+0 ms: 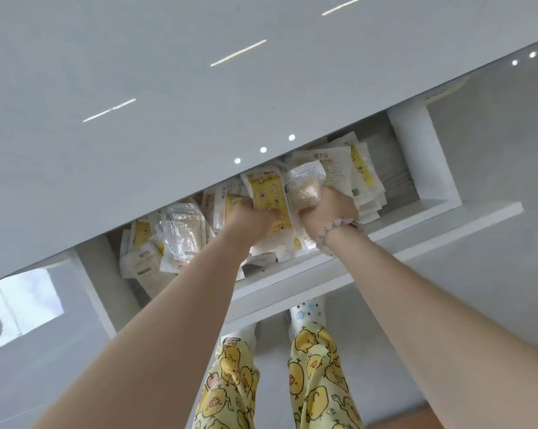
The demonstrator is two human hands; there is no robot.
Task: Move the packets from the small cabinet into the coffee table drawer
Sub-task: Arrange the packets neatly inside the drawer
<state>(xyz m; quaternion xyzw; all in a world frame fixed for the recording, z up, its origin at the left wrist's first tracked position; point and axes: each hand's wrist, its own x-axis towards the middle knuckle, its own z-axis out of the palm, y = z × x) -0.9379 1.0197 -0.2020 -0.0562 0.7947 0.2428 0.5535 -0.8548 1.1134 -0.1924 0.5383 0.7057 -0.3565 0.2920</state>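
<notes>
Both hands are curled tight, each round its own load. My left hand (249,212) grips a yellow-printed packet (267,193), and my right hand (330,209), the one with the bead bracelet (339,231), grips a clear packet (306,187) with something beige inside. The two packets touch side by side, held just above the open drawer (323,265) that sticks out from under the glossy top of the desk (137,88). A heap of packets (181,233) already lies in the drawer, spread from one end to the other. The small cabinet is out of sight from here.

I judge this to be the dropping-off step: the load is over the drawer but not yet let go. Next I need to lower both hands a little and loosen my fingers so the packets land on the heap, not on the front rim. Whether more packets wait in the cabinet, I cannot tell.
</notes>
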